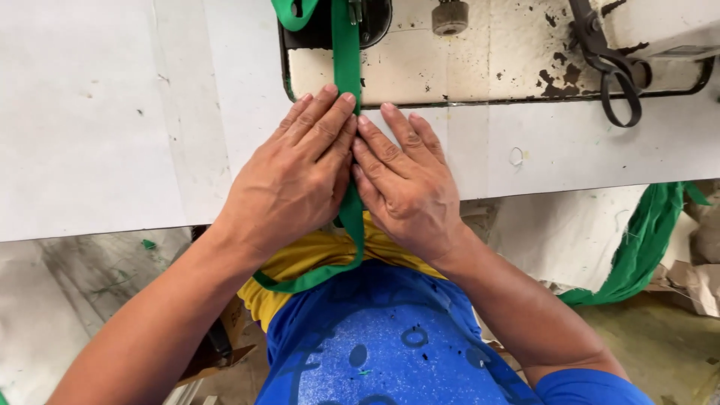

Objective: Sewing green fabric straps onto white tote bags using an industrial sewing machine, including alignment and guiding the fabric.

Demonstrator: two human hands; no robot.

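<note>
You are pressing your left hand (296,176) and right hand (405,184) flat, fingers extended and gripping nothing, beside the green strap (346,67), keeping it straight on the counter (112,112) toward the sewing machine (487,52) at 12 o'clock

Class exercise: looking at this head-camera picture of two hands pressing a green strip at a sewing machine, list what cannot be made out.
- Needle area: cut off by the top edge.
- Green strip under the left hand and right hand: hidden by both.
- Scissors: blades cut off at the top edge.
</note>
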